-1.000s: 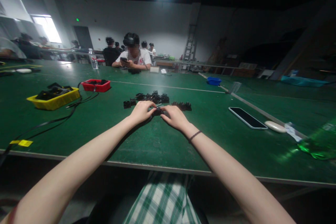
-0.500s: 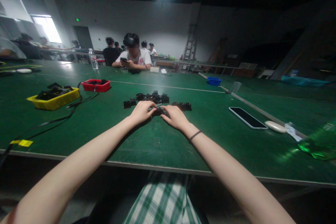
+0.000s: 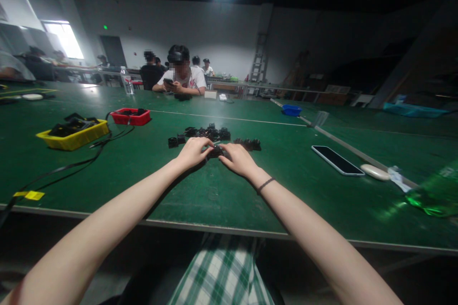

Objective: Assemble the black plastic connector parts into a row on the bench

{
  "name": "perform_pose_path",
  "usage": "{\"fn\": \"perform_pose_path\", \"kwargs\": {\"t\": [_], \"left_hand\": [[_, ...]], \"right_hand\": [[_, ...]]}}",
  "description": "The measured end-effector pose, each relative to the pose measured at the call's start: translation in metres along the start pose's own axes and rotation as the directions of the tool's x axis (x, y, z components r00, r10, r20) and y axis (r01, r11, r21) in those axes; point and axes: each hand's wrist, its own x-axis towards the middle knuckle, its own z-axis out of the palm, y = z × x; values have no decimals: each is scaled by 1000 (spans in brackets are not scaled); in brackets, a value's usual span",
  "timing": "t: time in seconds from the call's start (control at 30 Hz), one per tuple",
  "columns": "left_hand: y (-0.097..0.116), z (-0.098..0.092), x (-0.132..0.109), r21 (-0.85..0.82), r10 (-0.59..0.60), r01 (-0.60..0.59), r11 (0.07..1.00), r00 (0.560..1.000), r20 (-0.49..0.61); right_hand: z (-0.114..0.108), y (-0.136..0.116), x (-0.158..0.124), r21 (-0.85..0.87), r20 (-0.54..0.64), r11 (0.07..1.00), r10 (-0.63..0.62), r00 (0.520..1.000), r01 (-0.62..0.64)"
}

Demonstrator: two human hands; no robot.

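Note:
Both hands meet low over the green table around a small black part (image 3: 215, 152), dark and shiny, whose exact kind I cannot make out. My left hand (image 3: 195, 152) grips its left side between thumb and fingers. From the other side my right hand (image 3: 239, 158) pinches it the same way. Just beyond the hands lies a loose pile of similar black parts (image 3: 211, 132). One black part (image 3: 173, 142) sits at the left of the pile, and a short row of black parts (image 3: 252, 144) lies behind my right hand.
On the left stand a yellow basket (image 3: 73, 138) and a red basket (image 3: 131, 117) with black parts, beside a black cable (image 3: 96, 152). To the right lie a phone (image 3: 337, 160), a pale oval object (image 3: 375, 172) and a green bottle (image 3: 438, 190). Across the table sits a person (image 3: 182, 74).

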Motion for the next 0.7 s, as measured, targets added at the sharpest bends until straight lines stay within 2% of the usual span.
{"fn": "perform_pose_path", "kwargs": {"t": [0.7], "left_hand": [[2,-1,0,-1,-17,17,1000,1000,-2]], "right_hand": [[-1,-2,0,34,13,999,20,1000,-20]]}}
